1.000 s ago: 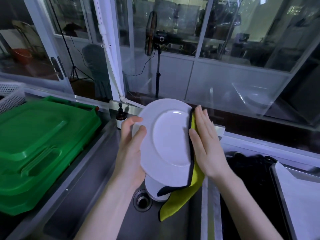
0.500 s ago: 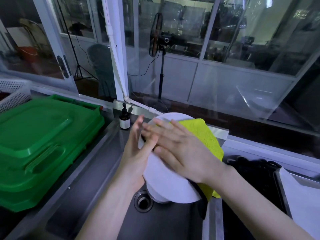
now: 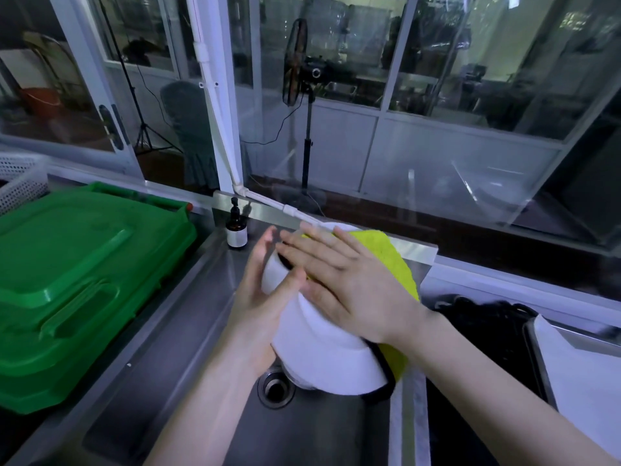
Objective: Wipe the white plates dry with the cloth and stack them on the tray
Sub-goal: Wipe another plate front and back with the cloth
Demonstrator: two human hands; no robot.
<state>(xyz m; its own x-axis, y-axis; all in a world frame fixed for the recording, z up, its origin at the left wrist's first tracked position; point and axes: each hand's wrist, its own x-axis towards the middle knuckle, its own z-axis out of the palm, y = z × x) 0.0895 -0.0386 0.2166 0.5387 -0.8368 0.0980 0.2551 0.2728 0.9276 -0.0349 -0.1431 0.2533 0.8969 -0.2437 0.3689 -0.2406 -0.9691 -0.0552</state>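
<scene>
1. While the left hand holds the white plate above the drain, thumb in front and straight fingers behind, the right hand lies flat and spread across it.
2. The yellow cloth is mostly hidden behind the plate.
3. Right of the drain, the tray is cut off.

On our left the green bin fills the counter beside the sink, and a pump bottle stands at its back corner. The sink floor lies open left of the drain. The tilted white plate blocks the right side. A black heap sits between sink and tray.
</scene>
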